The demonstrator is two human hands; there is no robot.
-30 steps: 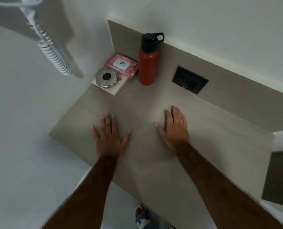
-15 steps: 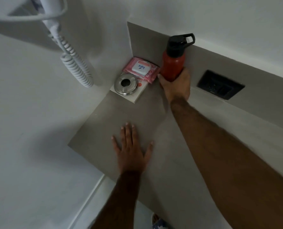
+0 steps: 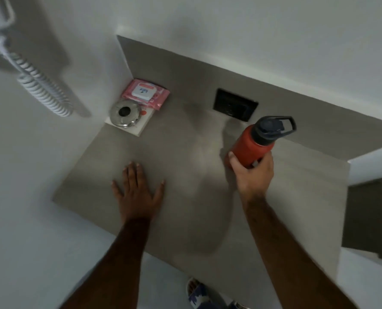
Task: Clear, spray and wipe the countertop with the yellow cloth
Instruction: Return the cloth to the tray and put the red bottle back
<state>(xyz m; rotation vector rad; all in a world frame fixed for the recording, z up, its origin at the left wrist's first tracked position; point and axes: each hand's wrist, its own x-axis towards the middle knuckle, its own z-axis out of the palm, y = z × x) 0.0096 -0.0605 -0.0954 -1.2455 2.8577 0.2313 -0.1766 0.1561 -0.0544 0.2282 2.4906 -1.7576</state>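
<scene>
The grey countertop (image 3: 185, 157) fills the middle of the view. My right hand (image 3: 251, 175) grips a red water bottle (image 3: 251, 147) with a black loop cap, holding it tilted above the counter's right half. My left hand (image 3: 136, 190) lies flat on the counter near its left edge, fingers spread, holding nothing. In the back left corner sit a pink wipes pack (image 3: 146, 93) and a round metal tin (image 3: 124, 112) on a white box (image 3: 141, 127). No yellow cloth or spray bottle is in view.
A black wall socket (image 3: 234, 107) sits in the grey backsplash behind the bottle. A white coiled cord (image 3: 42, 92) hangs on the left wall. A white ledge (image 3: 373, 161) borders the counter's right end. My slippered foot (image 3: 199, 293) shows below the front edge.
My right hand reached to the back corner, gripped the red bottle and carried it to the right, off the counter. My left hand stayed flat on the counter.
</scene>
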